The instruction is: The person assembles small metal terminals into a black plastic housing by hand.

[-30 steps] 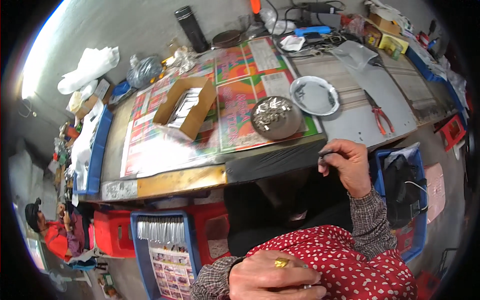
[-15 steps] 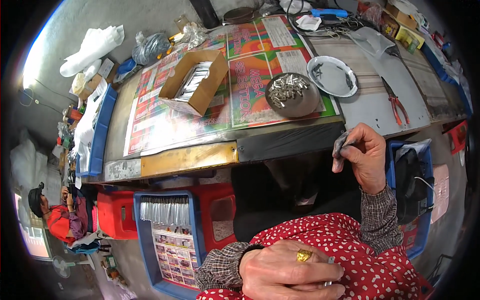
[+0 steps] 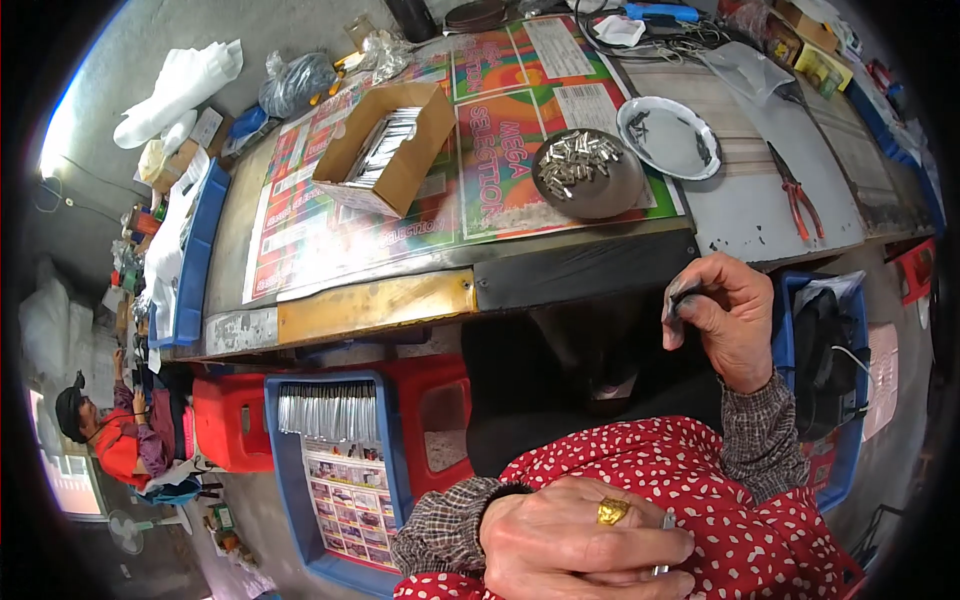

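Metal piece (image 3: 668, 521) juts between left fingers (image 3: 640, 546) grasping it; right fingers (image 3: 708, 316) pinched together, contents unclear.

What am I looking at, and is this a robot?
No robot: a person works with bare hands, seen by a wide, edge-bending camera worn on the head. The right hand pinches near the front edge of the table; something dark shows there, though whether it is held is unclear. Silvery bits show at the left hand, mostly hidden. On the table are a cardboard box of slim silvery pieces, a dark dish of short metal pieces, a pale dish with dark bits, and red-handled pliers.
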Available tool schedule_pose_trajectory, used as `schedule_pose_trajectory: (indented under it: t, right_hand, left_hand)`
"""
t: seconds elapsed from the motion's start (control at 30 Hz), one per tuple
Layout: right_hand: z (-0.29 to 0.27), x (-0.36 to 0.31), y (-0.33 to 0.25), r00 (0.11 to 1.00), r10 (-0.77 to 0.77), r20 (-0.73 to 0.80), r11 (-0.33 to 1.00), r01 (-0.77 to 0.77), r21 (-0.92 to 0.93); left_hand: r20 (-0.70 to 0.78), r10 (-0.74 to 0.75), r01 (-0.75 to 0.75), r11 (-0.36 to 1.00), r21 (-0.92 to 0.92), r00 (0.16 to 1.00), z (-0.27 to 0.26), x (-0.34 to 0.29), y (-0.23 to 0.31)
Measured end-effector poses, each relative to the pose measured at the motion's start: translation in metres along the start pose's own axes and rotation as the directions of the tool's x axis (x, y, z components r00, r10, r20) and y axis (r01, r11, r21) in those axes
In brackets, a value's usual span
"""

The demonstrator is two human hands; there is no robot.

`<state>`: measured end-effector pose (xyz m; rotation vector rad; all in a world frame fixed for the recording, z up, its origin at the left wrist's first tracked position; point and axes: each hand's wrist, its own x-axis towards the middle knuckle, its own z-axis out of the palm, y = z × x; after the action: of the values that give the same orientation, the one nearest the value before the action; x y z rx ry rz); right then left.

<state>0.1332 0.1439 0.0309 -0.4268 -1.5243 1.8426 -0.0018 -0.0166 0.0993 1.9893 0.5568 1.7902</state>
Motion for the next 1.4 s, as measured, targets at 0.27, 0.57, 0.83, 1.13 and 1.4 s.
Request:
schedule_pose_trajectory:
  t: [0.27, 0.57, 0.83, 1.13, 1.4]
  right_hand:
    - [0.004, -0.004, -0.004, 1.000, 0.009, 0.014, 1.000, -0.009, -0.003]
    - [0.006, -0.003, -0.008, 0.998, 0.031, 0.049, 1.000, -0.030, -0.005]
    - [0.008, -0.011, -0.019, 0.997, 0.031, 0.077, 0.999, -0.033, 0.029]
    - [0.022, -0.010, -0.032, 0.980, 0.071, 0.185, 0.973, -0.109, 0.205]
    - [0.026, -0.004, -0.022, 0.987, 0.026, 0.158, 0.974, -0.061, 0.218]
  left_hand:
    - [0.090, -0.039, 0.045, 0.997, -0.067, 0.995, -0.008, 0.000, 0.000]
    - [-0.061, -0.002, -0.003, 0.997, -0.080, 0.998, 0.009, -0.006, -0.005]
    - [-0.095, -0.099, 0.089, 0.991, -0.104, 0.991, -0.001, -0.013, -0.008]
    - [-0.353, -0.512, 0.620, 0.688, 0.377, 0.783, 0.001, -0.043, -0.036]
    - [-0.471, -0.569, 0.732, 0.598, 0.326, 0.674, 0.009, -0.051, -0.043]
